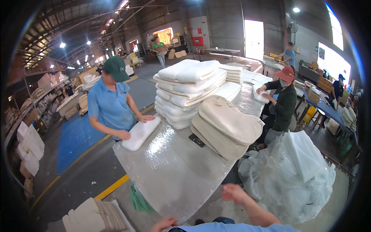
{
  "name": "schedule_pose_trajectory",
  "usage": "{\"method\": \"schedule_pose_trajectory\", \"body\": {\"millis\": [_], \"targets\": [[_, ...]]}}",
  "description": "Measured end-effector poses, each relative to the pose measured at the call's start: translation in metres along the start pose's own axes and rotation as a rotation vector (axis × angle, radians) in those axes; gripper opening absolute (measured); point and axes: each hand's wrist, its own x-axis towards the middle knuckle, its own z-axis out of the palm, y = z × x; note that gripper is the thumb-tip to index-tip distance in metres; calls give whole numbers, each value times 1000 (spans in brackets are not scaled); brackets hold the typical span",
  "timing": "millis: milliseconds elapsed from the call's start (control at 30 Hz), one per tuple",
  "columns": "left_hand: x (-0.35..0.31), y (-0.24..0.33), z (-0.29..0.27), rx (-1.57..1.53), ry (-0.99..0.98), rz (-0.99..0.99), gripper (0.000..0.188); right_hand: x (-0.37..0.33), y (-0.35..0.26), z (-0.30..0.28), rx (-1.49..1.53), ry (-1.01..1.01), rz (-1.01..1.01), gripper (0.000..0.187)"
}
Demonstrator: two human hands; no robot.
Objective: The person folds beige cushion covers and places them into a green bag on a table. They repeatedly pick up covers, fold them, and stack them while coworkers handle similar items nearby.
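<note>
My left hand (165,223) is low in the view at the near corner of a long table (170,181) covered in clear plastic film. Its fingers curl inward, and whatever they may grip is hidden. Off the table's right edge, my right hand (233,192) hangs in the air with bent fingers; I cannot make out anything in them. Farther up the table lie folded beige padded pieces (226,127) beside a dark flat object (196,140). Behind them rises a tall stack of white folded pads (185,92).
A co-worker in blue (110,100) presses a white pad (141,133) at the left edge. Another co-worker in dark green (284,100) handles a white piece at the right. A big clear bag (288,178) bulges beside my right arm. Beige pads (92,216) sit lower left, near a green bag (140,199).
</note>
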Motion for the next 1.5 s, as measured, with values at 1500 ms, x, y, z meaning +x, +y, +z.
{"method": "schedule_pose_trajectory", "body": {"millis": [1500], "targets": [[-55, 272, -69, -799, 565, 902, 56, 217, -361, 191, 600, -110, -774, 67]]}}
